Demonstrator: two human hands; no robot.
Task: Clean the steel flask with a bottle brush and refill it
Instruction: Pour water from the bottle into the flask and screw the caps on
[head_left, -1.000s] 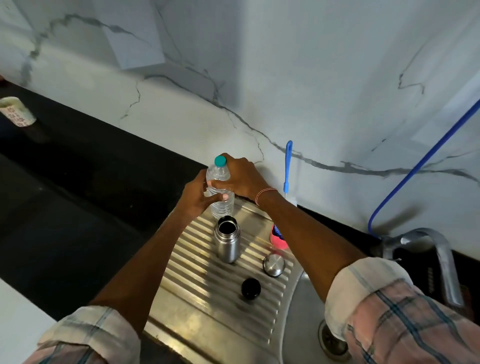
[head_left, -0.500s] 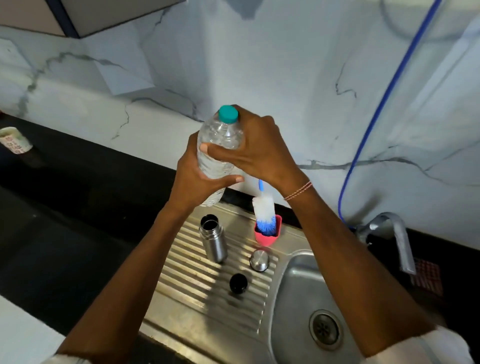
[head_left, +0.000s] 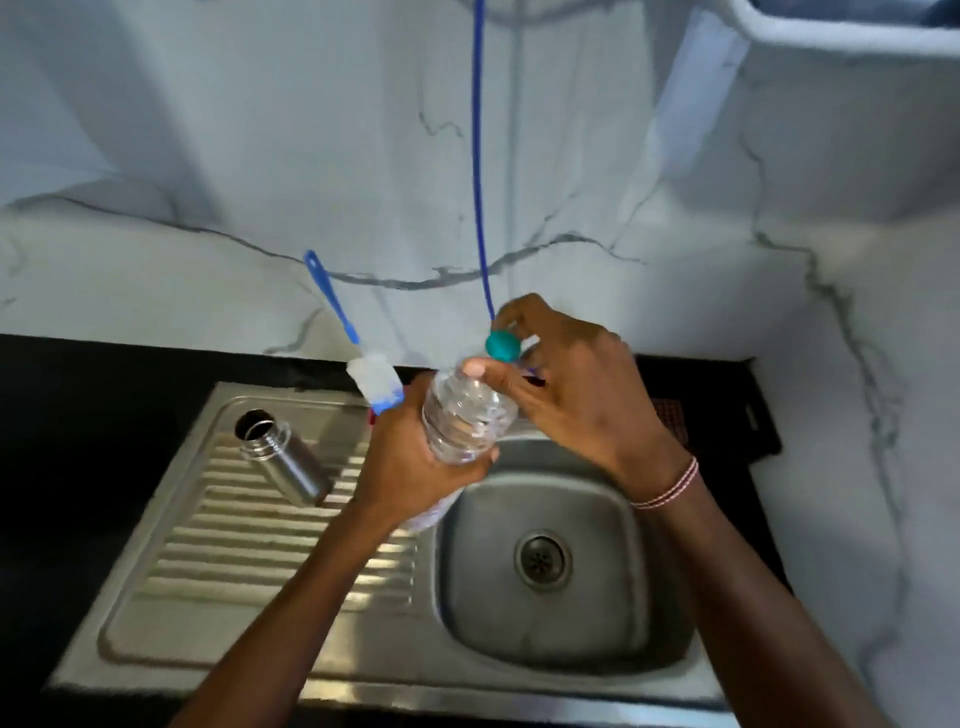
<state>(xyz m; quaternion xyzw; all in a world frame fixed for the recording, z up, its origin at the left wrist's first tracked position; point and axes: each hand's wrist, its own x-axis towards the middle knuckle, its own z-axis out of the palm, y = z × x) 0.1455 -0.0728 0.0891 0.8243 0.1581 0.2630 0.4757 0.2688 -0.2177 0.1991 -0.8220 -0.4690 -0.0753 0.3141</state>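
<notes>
Over the steel sink (head_left: 415, 675), both hands meet on a clear plastic water bottle (head_left: 467, 415), which is held tilted above the seam between basin and draining board (head_left: 234, 545); the left hand (head_left: 410, 457) grasps the bottle's body from the left, its fingers (head_left: 488, 457) wrapped round the near side and the thumb lying over the far side; the right hand (head_left: 576, 395) is at the neck, forefinger arched over the teal cap (head_left: 502, 345) and thumb pressed just below it, so that the cap is pinched between them; the cap sits at the top of the neck, though I cannot tell whether it is loosened; a pink-and-white thread bracelet (head_left: 667, 488) circles the right wrist.

Well apart from the hands, at the far left of the draining board, the steel flask (head_left: 283, 460) stands with its mouth open and no lid on it; the bottle brush (head_left: 374, 376) is just behind the left hand at the far edge of the sink, white bristles low, blue handle leaning against the marble wall (head_left: 208, 156); a blue hose (head_left: 478, 156) hangs down the wall to a spot behind the right hand; the basin's drain (head_left: 543, 560) lies below the right forearm; the black bench (head_left: 78, 441) surrounds the sink on the left and far sides.
</notes>
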